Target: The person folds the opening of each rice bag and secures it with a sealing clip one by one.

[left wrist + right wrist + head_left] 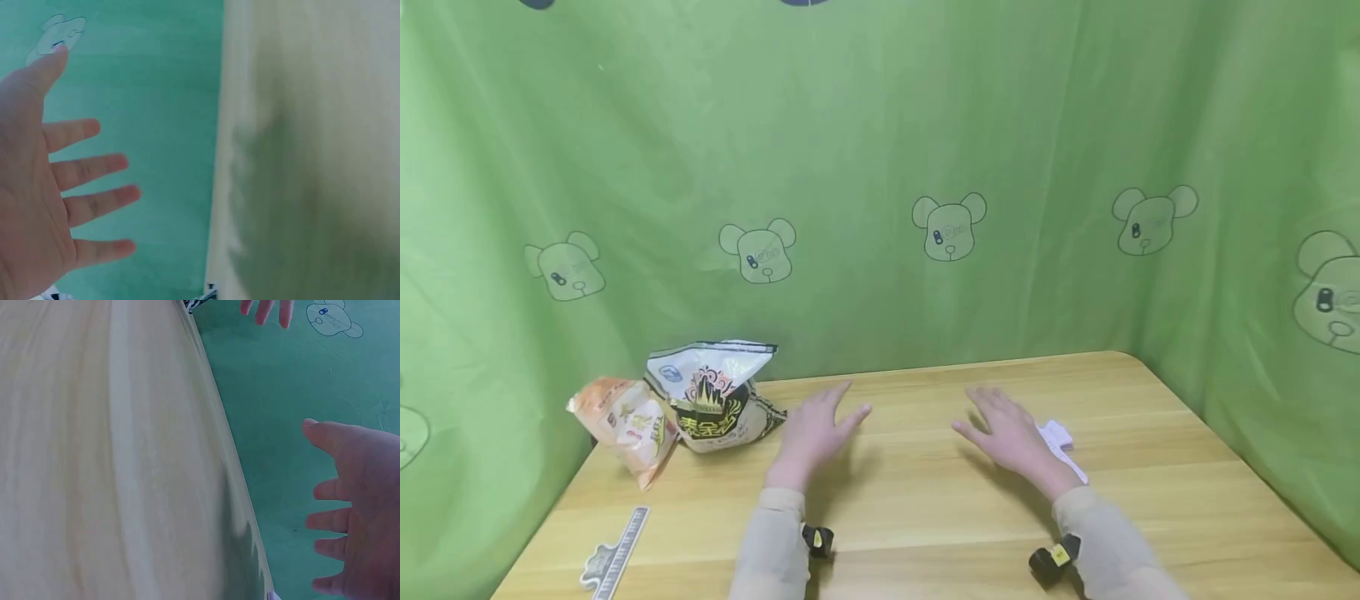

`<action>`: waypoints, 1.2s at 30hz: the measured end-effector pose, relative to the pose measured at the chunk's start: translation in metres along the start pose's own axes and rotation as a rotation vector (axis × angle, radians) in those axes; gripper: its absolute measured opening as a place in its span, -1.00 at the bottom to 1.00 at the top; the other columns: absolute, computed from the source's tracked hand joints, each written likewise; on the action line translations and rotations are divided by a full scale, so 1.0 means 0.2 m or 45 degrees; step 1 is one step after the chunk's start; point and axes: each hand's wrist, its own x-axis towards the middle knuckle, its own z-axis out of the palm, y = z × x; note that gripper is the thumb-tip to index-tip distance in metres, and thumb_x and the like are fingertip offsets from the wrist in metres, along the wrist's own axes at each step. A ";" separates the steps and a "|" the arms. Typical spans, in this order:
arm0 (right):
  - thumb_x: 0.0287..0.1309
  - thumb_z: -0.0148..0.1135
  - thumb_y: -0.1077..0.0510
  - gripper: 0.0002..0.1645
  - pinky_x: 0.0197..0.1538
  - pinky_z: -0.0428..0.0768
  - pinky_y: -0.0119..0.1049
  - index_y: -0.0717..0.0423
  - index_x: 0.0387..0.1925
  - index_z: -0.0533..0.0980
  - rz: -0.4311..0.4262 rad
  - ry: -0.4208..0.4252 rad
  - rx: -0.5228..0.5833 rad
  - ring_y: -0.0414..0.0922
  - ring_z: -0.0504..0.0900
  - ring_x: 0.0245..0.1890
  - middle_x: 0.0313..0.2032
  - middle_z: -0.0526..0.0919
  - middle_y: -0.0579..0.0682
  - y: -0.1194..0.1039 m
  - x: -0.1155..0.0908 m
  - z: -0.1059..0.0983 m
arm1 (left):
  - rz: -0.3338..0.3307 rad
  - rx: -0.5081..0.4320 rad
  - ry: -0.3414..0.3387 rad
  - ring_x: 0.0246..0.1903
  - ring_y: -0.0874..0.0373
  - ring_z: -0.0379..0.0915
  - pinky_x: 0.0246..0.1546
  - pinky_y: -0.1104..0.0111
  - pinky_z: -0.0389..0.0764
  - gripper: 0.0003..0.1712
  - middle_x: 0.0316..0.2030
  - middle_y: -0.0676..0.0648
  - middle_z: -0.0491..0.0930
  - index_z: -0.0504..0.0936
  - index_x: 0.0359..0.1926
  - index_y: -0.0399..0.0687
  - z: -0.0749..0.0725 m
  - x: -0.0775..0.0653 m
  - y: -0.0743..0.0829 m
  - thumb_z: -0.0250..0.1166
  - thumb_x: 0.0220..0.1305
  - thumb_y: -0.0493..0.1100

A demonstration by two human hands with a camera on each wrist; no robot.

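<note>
My left hand [811, 435] hovers over the middle of the table, fingers spread and palm bare. Close to its left stands a large white, black and gold printed plastic bag [711, 400], puffed up. In the left wrist view the left hand [37, 187] shows its straight, separated fingers holding nothing. Opposite it, my right hand [1011, 433] is held above the table with fingers extended and thumb apart. Partly hidden behind that hand lies a pale lilac flat piece [1057, 437]. The right wrist view shows the right hand [369, 506] with nothing in it.
Beside the large bag leans a smaller orange and white snack bag [628, 425]. A grey ruler-like strip with a shaped side [617, 554] lies at the table's front left. The wooden table [910, 517] meets a green curtain [865, 167] printed with bear heads at back and sides.
</note>
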 end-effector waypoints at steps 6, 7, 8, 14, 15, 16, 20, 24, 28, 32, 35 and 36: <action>0.32 0.07 -0.25 -0.22 0.39 0.25 0.24 0.17 0.36 0.30 0.002 -0.002 0.091 0.28 0.33 0.34 0.32 0.40 0.25 -0.03 0.00 0.00 | 0.074 -0.122 0.125 0.03 -0.05 0.61 0.07 0.03 0.59 -0.35 0.09 -0.05 0.65 0.50 0.25 0.15 -0.12 -0.03 0.02 -0.01 0.35 0.39; 0.33 0.07 -0.24 -0.23 0.38 0.27 0.23 0.17 0.35 0.31 0.000 -0.010 0.111 0.28 0.35 0.33 0.31 0.41 0.25 -0.05 0.00 0.01 | 0.090 -0.141 0.150 -0.02 -0.03 0.63 0.02 0.05 0.61 -0.38 0.04 -0.04 0.68 0.53 0.21 0.14 -0.14 -0.03 0.02 0.00 0.36 0.37; 0.33 0.07 -0.23 -0.24 0.38 0.28 0.22 0.17 0.34 0.32 -0.006 -0.021 0.131 0.27 0.37 0.32 0.31 0.42 0.26 -0.06 0.00 0.01 | 0.107 -0.167 0.177 -0.06 -0.01 0.64 -0.02 0.08 0.63 -0.40 0.00 -0.04 0.69 0.55 0.18 0.13 -0.16 -0.04 0.02 0.01 0.36 0.35; 0.32 0.05 -0.27 -0.22 0.40 0.26 0.22 0.14 0.36 0.31 -0.038 -0.118 0.259 0.25 0.34 0.34 0.33 0.40 0.23 -0.18 -0.02 0.07 | 0.196 -0.263 0.355 -0.14 0.09 0.63 -0.04 0.14 0.64 -0.51 -0.13 -0.03 0.72 0.63 0.06 0.03 -0.27 -0.07 -0.03 0.07 0.40 0.22; 0.32 0.05 -0.28 -0.21 0.41 0.24 0.22 0.13 0.37 0.29 -0.041 -0.140 0.285 0.25 0.32 0.36 0.35 0.38 0.22 -0.20 -0.02 0.07 | 0.215 -0.270 0.399 -0.15 0.10 0.63 -0.03 0.13 0.64 -0.54 -0.15 -0.03 0.72 0.64 0.04 0.00 -0.29 -0.07 -0.04 0.09 0.40 0.19; 0.32 0.05 -0.28 -0.20 0.42 0.22 0.21 0.13 0.38 0.27 -0.046 -0.163 0.319 0.24 0.30 0.37 0.36 0.36 0.22 -0.22 -0.02 0.08 | 0.237 -0.273 0.451 -0.16 0.09 0.63 -0.03 0.13 0.64 -0.57 -0.17 -0.04 0.73 0.65 0.01 -0.02 -0.30 -0.07 -0.06 0.10 0.41 0.16; 0.32 0.07 -0.25 -0.15 0.46 0.15 0.19 0.13 0.44 0.16 -0.062 -0.276 0.466 0.22 0.22 0.42 0.42 0.26 0.20 -0.31 -0.01 0.09 | 0.273 -0.311 0.658 -0.21 0.04 0.64 -0.03 0.11 0.63 -0.68 -0.21 -0.10 0.74 0.67 -0.07 -0.08 -0.35 -0.09 -0.12 0.17 0.39 0.02; 0.32 0.09 -0.22 -0.13 0.49 0.11 0.15 0.12 0.47 0.10 -0.115 -0.338 0.541 0.18 0.17 0.46 0.46 0.19 0.17 -0.41 0.01 0.12 | 0.263 -0.370 0.843 -0.21 -0.06 0.62 -0.03 0.07 0.60 -0.73 -0.24 -0.19 0.73 0.67 -0.12 -0.20 -0.39 -0.12 -0.20 0.21 0.36 -0.09; 0.32 0.08 -0.22 -0.13 0.50 0.09 0.13 0.08 0.48 0.08 -0.171 -0.350 0.539 0.15 0.14 0.48 0.47 0.15 0.16 -0.53 0.05 0.15 | 0.223 -0.424 0.985 -0.15 -0.15 0.57 0.06 0.05 0.50 -0.75 -0.21 -0.28 0.71 0.67 -0.15 -0.27 -0.44 -0.14 -0.26 0.22 0.34 -0.14; 0.33 0.08 -0.21 -0.12 0.50 0.09 0.12 0.08 0.49 0.06 -0.221 -0.359 0.553 0.15 0.12 0.48 0.48 0.14 0.15 -0.64 0.10 0.20 | 0.158 -0.463 1.092 -0.12 -0.16 0.53 0.08 0.09 0.45 -0.76 -0.18 -0.31 0.70 0.66 -0.16 -0.30 -0.46 -0.15 -0.33 0.22 0.33 -0.18; 0.33 0.08 -0.22 -0.12 0.51 0.09 0.10 0.10 0.49 0.06 -0.248 -0.364 0.559 0.14 0.12 0.48 0.48 0.14 0.15 -0.71 0.13 0.23 | 0.094 -0.491 1.140 -0.08 -0.10 0.51 0.10 0.19 0.42 -0.77 -0.15 -0.30 0.69 0.66 -0.16 -0.30 -0.47 -0.16 -0.38 0.22 0.33 -0.20; 0.33 0.07 -0.23 -0.12 0.51 0.10 0.09 0.08 0.49 0.05 -0.250 -0.363 0.556 0.13 0.12 0.48 0.48 0.14 0.14 -0.73 0.14 0.24 | 0.072 -0.503 1.147 -0.08 -0.06 0.50 0.11 0.23 0.40 -0.76 -0.14 -0.30 0.68 0.66 -0.15 -0.31 -0.47 -0.16 -0.39 0.21 0.34 -0.20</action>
